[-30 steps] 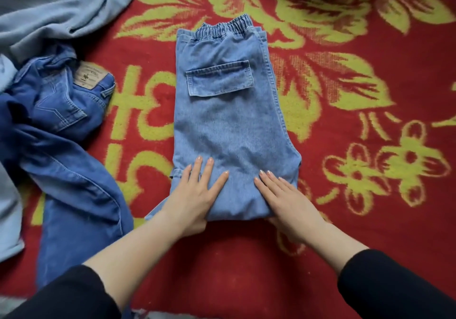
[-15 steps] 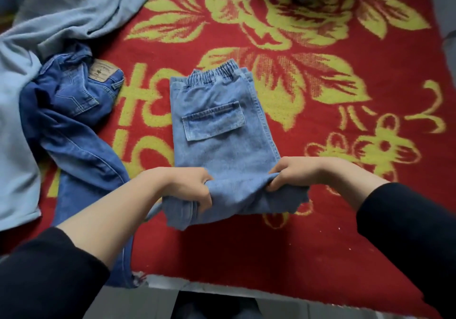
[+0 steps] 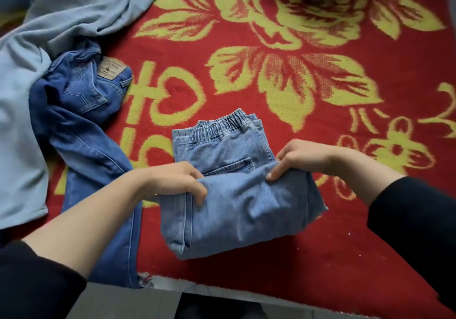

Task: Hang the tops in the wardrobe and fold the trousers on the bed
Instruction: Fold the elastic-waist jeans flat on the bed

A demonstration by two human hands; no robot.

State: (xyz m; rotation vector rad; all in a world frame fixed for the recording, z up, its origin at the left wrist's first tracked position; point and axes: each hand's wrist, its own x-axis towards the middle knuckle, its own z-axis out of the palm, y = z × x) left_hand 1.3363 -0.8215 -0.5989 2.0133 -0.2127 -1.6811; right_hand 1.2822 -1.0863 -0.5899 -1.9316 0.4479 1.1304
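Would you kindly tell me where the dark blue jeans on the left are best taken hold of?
Probably at the waistband, beside the tan patch on the dark blue jeans, reaching in from the right over the red blanket: that end lies exposed, while the pale grey-blue garment crowds the left side.

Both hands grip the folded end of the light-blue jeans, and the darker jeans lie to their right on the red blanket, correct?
No: the head view shows the darker jeans left of the light-blue jeans, not right. The left hand and right hand do grip the folded end, on the red blanket.
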